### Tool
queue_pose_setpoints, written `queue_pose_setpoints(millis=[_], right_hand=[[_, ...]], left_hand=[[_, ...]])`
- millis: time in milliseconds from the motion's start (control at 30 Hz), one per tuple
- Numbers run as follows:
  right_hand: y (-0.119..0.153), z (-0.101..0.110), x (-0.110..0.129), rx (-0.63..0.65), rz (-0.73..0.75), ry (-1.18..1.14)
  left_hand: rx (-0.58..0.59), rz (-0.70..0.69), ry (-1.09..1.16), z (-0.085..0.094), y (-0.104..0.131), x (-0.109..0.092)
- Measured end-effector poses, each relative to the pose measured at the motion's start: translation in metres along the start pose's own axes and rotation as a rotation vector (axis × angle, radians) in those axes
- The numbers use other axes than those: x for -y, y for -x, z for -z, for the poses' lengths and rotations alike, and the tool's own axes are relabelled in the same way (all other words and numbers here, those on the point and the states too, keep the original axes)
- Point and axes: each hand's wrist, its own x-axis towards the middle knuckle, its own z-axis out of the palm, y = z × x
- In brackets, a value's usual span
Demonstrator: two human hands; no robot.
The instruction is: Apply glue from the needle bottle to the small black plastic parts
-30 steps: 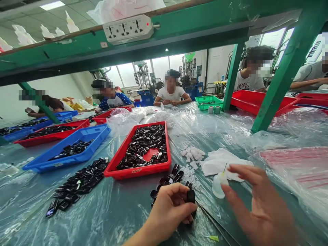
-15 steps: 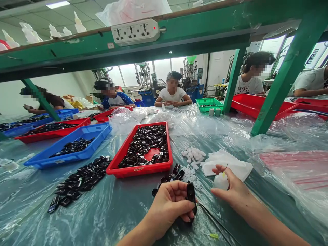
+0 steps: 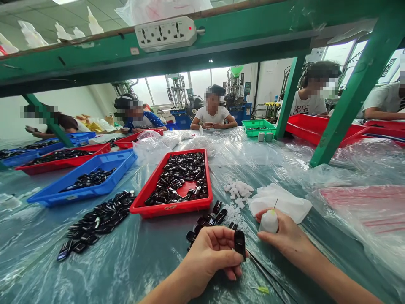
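Between the thumb and curled fingers of my left hand [image 3: 215, 255] a glossy black part [image 3: 239, 243] stands upright. My right hand [image 3: 286, 232] has its fingers wrapped round a small white bottle [image 3: 269, 221] with a thin needle pointing up. Under the bottle hand lies a white cloth [image 3: 294, 204]. Just beyond my left hand are several loose black parts [image 3: 209, 219], beside small white scraps [image 3: 238, 191]. Thin metal tweezers [image 3: 267, 274] lie between my forearms, near a yellow-green needle tip [image 3: 262, 289].
A red tray [image 3: 171, 209] of black parts stands ahead, with a blue tray [image 3: 85, 192] and a black pile [image 3: 98, 221] left of it. A green shelf frame [image 3: 344, 105] crosses above. People sit across the table. Plastic sheeting [image 3: 367, 211] lies at right.
My right hand has closed round the white bottle, which now sits slightly left and lower. The black part in my left hand has turned to show its broad face.
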Motion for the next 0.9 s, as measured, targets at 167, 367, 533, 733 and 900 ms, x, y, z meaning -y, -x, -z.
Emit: queue_pose_setpoints(millis=[167, 367, 533, 733, 900], right_hand=[[0.000, 0.002, 0.008, -0.070, 0.121, 0.126], [0.003, 0.017, 0.019, -0.227, 0.448, 0.317], [0.004, 0.024, 0.022, -0.282, 0.671, 0.491], [0.005, 0.027, 0.024, -0.298, 0.767, 0.656], [0.005, 0.026, 0.028, -0.365, 0.806, 0.694]], left_hand=[[0.046, -0.013, 0.022, 0.001, 0.000, 0.000], [0.130, 0.026, 0.037, 0.004, 0.003, 0.004], [0.160, 0.062, 0.059, 0.005, 0.004, 0.004], [0.207, 0.105, 0.053, 0.005, 0.006, 0.004], [0.194, 0.143, 0.050, 0.002, 0.004, 0.004]])
